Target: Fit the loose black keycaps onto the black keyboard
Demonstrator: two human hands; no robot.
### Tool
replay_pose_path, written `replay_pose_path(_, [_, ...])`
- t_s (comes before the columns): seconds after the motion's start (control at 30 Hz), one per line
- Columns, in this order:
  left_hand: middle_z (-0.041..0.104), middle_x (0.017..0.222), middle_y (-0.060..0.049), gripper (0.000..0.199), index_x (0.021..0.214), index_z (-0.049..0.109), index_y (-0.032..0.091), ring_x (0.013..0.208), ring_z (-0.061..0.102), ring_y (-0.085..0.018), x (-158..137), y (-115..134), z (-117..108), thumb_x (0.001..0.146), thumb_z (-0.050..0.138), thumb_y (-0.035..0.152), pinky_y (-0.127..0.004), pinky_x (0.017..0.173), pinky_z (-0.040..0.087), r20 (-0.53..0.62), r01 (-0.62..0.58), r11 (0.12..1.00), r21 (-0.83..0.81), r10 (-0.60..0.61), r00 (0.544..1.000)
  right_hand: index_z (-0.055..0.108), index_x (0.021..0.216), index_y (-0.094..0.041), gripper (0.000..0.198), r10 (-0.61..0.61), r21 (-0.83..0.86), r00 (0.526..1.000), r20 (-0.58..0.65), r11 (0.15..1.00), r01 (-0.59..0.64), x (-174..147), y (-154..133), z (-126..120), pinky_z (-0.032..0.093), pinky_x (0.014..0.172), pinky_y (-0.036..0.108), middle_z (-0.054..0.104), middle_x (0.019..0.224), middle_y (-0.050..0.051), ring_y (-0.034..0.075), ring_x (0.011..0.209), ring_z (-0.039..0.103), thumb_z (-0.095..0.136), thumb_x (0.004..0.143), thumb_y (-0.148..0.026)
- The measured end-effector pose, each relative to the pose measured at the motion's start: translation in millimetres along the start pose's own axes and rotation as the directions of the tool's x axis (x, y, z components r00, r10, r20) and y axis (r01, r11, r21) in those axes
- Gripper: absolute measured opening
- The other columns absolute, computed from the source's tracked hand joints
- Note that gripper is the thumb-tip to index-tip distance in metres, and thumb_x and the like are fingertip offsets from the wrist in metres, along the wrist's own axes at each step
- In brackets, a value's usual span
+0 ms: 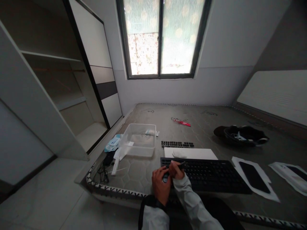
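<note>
A long black keyboard [211, 174] lies on the mattress in front of me. At its left end, my left hand [160, 185] rests with its fingers curved apart over the edge. Close beside it, my right hand [177, 170] is closed around a thin dark tool [182, 165], whose exact kind I cannot make out. Its tip is hidden by the fingers. Behind the keyboard is a flat white board or box [201, 154] with a small clear bag [178, 155] on it. Rows of loose black keycaps [177, 144] are set out farther back.
To the left stand a clear plastic bin [137, 150], a blue packet [113, 143] and a tangled black cable [103, 175]. A red packet [183, 123] lies toward the window. On the right are a dark cap [247, 135] and dark flat panels on white sheets [254, 177].
</note>
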State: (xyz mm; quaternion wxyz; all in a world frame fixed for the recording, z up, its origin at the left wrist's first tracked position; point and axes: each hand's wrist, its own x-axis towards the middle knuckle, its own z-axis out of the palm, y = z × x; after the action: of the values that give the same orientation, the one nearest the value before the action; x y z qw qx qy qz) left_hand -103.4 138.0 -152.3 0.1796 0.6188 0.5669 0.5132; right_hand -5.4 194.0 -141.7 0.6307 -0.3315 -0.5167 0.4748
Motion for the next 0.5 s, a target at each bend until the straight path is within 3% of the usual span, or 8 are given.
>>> replay_pose_path(0.07, [0.073, 0.107, -0.002, 0.023, 0.097, 0.073, 0.026, 0.103, 0.061, -0.023, 0, 1, -2, 0.078, 0.071, 0.014, -0.045, 0.094, 0.048, 0.017, -0.014, 1.000, 0.002, 0.014, 1.000, 0.027, 0.044, -0.026, 0.063, 0.054, 0.152, 0.998, 0.014, 0.987, -0.056, 4, 4, -4, 0.017, 0.026, 0.022, 0.019, 0.033, -0.011, 0.006, 0.027, 0.014, 0.053, 0.080, -0.070])
replay_pose_path(0.17, [0.075, 0.101, -0.001, 0.021, 0.098, 0.072, 0.027, 0.100, 0.062, -0.022, 0, 4, -4, 0.078, 0.073, 0.018, -0.045, 0.093, 0.048, 0.030, -0.040, 0.999, 0.012, 0.040, 0.999, 0.026, 0.043, -0.025, 0.063, 0.109, 0.298, 0.994, -0.002, 0.949, -0.103, 9, 9, -11, 0.021, 0.025, 0.020, 0.021, 0.033, -0.011, 0.004, 0.026, 0.014, 0.059, 0.080, -0.064])
replay_pose_path(0.37, [0.076, 0.096, -0.001, 0.019, 0.096, 0.073, 0.027, 0.094, 0.062, -0.022, -1, 7, -2, 0.078, 0.074, 0.020, -0.041, 0.086, 0.050, 0.024, -0.074, 0.992, 0.106, 0.072, 0.997, 0.030, 0.043, -0.024, 0.061, 0.162, 0.355, 0.982, -0.096, 0.927, -0.119, 12, 14, -16, 0.025, 0.024, 0.019, 0.023, 0.034, -0.012, 0.003, 0.025, 0.016, 0.063, 0.080, -0.060])
replay_pose_path(0.5, [0.076, 0.097, 0.000, 0.025, 0.105, 0.071, 0.029, 0.092, 0.062, -0.022, -1, 7, 2, 0.081, 0.072, 0.021, -0.039, 0.083, 0.050, 0.027, -0.118, 0.979, 0.165, 0.115, 0.993, 0.032, 0.043, -0.024, 0.061, 0.197, 0.373, 0.980, -0.042, 0.913, -0.167, 12, 8, -22, 0.029, 0.025, 0.019, 0.026, 0.033, -0.011, 0.004, 0.024, 0.020, 0.065, 0.078, -0.060])
